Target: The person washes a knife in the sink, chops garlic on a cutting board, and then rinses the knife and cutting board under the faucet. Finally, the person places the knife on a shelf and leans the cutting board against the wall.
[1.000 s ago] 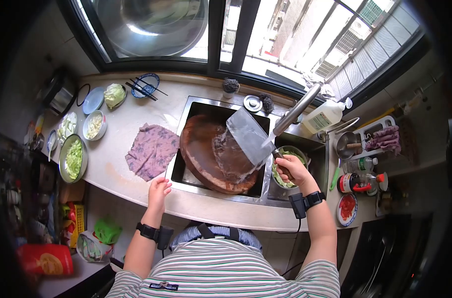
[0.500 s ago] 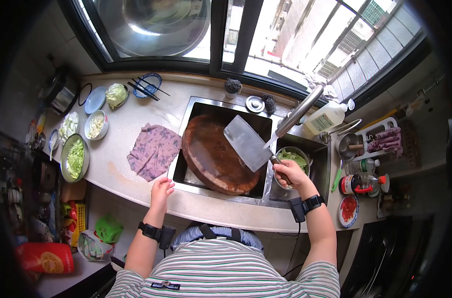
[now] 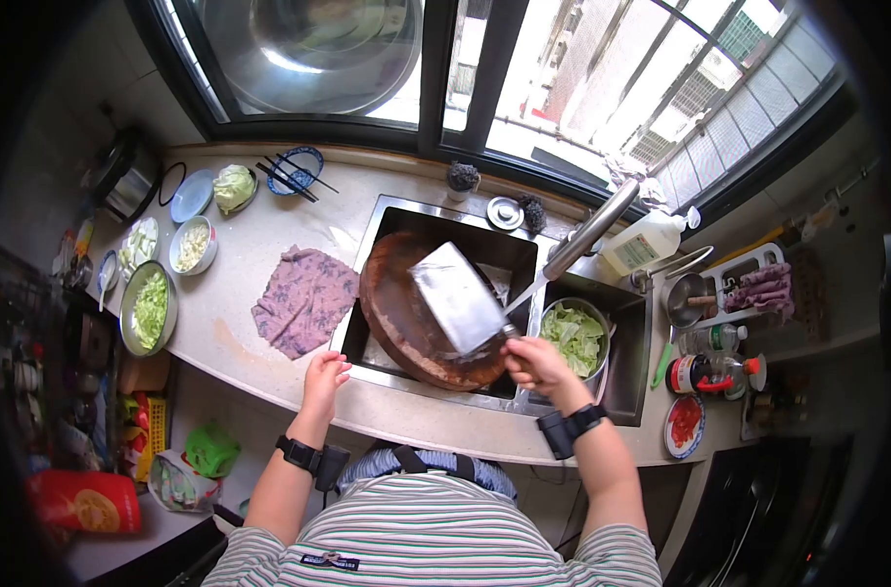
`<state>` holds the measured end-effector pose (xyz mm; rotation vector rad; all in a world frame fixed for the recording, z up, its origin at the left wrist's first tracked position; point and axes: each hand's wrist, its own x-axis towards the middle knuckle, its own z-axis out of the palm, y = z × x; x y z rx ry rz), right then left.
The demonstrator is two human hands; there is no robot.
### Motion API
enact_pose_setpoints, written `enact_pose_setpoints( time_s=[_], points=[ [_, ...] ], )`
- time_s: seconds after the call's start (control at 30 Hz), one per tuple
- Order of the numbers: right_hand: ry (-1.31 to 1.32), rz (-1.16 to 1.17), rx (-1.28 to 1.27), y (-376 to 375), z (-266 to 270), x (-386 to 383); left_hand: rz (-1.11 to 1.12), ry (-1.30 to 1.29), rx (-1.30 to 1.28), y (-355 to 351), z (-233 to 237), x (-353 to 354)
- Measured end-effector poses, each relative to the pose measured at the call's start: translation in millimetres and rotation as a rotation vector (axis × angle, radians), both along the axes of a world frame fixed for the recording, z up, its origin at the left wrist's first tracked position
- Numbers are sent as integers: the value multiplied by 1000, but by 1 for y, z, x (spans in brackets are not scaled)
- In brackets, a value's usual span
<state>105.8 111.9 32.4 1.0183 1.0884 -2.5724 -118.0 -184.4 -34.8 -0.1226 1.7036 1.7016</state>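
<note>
My right hand (image 3: 539,368) grips the handle of a cleaver (image 3: 458,298), its broad blade bright with reflected light. The blade is held above a thick round wooden chopping board (image 3: 387,298), which lies in the left basin of the steel sink (image 3: 377,377). Just right of the blade, water runs from the faucet (image 3: 592,233). My left hand (image 3: 325,382) is empty at the counter's front edge, fingers loosely bent and apart. A crumpled purple cloth (image 3: 306,300) lies just beyond it. Cut green leaves fill a pot (image 3: 605,342) in the right basin.
Bowls of chopped greens (image 3: 150,310) and pale pieces (image 3: 192,246) stand at the left, with a cabbage (image 3: 235,188) behind. Chopsticks rest on a blue-patterned bowl (image 3: 296,170). Rightward are a soap bottle (image 3: 645,240), a ladle (image 3: 685,301), bottles and a plate of red pieces (image 3: 684,427).
My right hand has moved left and slightly down with the cleaver, so the blade is farther from the faucet. The pot of greens shows more fully. My left hand has barely moved.
</note>
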Motion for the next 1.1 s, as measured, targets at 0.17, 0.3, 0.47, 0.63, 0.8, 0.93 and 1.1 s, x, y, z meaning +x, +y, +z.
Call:
enact_pose_setpoints(
  time_s=[0.17,0.3,0.47,0.63,0.8,0.93,1.1],
  points=[
    [-80,-102,-85,-52,-54,-11,14,11,43,9,11,3],
    [-226,-198,39,-29,-77,14,41,32,46,1,19,1],
    [-415,-181,633,10,-99,7,43,44,21,-4,22,0],
    [-354,103,1155,-17,-104,-13,58,13,4,-6,16,2],
    [-158,50,840,-44,-35,-32,37,-11,-19,-1,12,5],
    [-122,-66,126,-27,-41,-35,19,4,-5,8,11,5],
    [-257,-279,90,-5,-99,-31,30,13,32,6,17,7]
  ],
)
